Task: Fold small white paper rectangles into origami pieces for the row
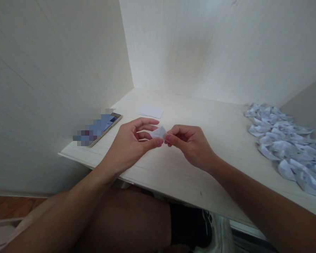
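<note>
A small folded white paper piece [158, 132] is held just above the white desk [179, 168], between both hands. My left hand [133, 144] pinches its left side with thumb and fingers curled round it. My right hand [191, 144] pinches its right edge with thumb and forefinger, the other fingers curled in. Most of the paper is hidden by the fingers.
A small stack of white paper squares [151, 111] lies farther back on the desk. A phone [101, 129] with a lit screen lies at the left edge. A heap of several folded paper pieces [284, 140] covers the right side. White walls close in behind and left.
</note>
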A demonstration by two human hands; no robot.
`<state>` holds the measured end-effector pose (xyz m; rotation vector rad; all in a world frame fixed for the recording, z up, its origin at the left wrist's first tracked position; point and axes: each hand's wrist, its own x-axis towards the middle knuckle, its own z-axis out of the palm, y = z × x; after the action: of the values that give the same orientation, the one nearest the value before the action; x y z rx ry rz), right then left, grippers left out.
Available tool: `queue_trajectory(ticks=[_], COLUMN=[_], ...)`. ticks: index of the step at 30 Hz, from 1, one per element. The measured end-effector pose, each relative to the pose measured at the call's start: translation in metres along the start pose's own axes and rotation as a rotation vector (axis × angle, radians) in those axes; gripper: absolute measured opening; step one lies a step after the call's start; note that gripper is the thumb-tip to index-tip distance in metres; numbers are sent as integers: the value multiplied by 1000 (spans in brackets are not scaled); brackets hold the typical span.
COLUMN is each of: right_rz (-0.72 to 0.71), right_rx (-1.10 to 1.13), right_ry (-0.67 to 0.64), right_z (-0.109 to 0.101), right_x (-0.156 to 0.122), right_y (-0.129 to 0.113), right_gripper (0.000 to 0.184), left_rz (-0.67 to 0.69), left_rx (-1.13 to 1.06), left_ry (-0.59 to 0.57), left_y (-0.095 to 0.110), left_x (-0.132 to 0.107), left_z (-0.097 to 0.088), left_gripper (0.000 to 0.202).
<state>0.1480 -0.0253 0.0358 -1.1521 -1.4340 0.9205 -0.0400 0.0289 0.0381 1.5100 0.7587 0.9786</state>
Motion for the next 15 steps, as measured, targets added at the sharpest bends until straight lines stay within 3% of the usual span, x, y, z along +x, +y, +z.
queue_trajectory(ticks=[6, 15], right_rz=[0, 8], right_rx=[36, 42], right_ry=[-8, -38], right_z=[-1, 0], right_x=[1, 1], right_y=[4, 10], right_gripper=[32, 30], left_rz=[-16, -2], left_rx=[-72, 32], left_ry=[-10, 24], left_y=[-1, 5], left_x=[0, -2], left_z=[3, 6], left_gripper=[36, 36])
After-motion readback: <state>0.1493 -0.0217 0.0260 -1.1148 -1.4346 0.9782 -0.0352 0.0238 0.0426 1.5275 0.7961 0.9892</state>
